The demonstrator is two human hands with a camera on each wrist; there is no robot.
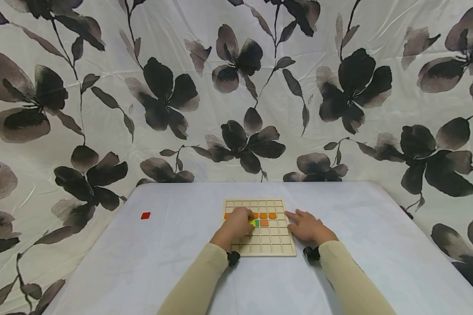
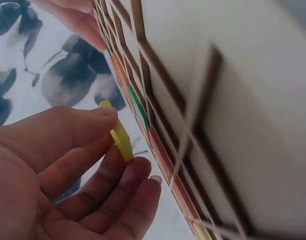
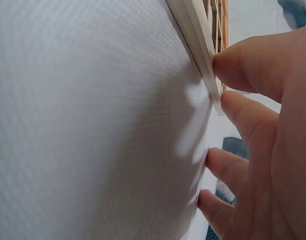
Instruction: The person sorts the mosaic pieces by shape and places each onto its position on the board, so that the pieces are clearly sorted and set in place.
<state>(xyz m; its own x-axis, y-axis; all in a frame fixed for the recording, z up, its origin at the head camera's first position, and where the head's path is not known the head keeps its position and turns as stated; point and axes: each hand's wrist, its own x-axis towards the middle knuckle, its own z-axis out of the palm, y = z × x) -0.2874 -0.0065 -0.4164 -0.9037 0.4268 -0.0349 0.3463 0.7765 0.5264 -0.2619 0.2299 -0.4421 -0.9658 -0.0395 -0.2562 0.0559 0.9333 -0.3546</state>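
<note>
A wooden grid board (image 1: pixel 268 249) lies on the white table. Above its left half my left hand (image 1: pixel 237 223) pinches a yellow tile (image 2: pixel 122 137) between thumb and fingers, just off the grid in the left wrist view. Beside it a green tile (image 1: pixel 257 223) and an orange-red square tile (image 1: pixel 264 223) sit in the cells. Round orange pieces (image 1: pixel 273 215) fill cells in the row behind, partly hidden by that hand. My right hand (image 1: pixel 307 226) touches the board's right edge with thumb and forefinger; other fingertips (image 3: pixel 213 156) rest on the cloth.
A red tile (image 1: pixel 145 215) lies by itself on the left of the table (image 1: pixel 173 253). A flowered cloth (image 1: pixel 236 96) hangs behind the table's far edge. Both wrists wear a small black device (image 1: pixel 233 258).
</note>
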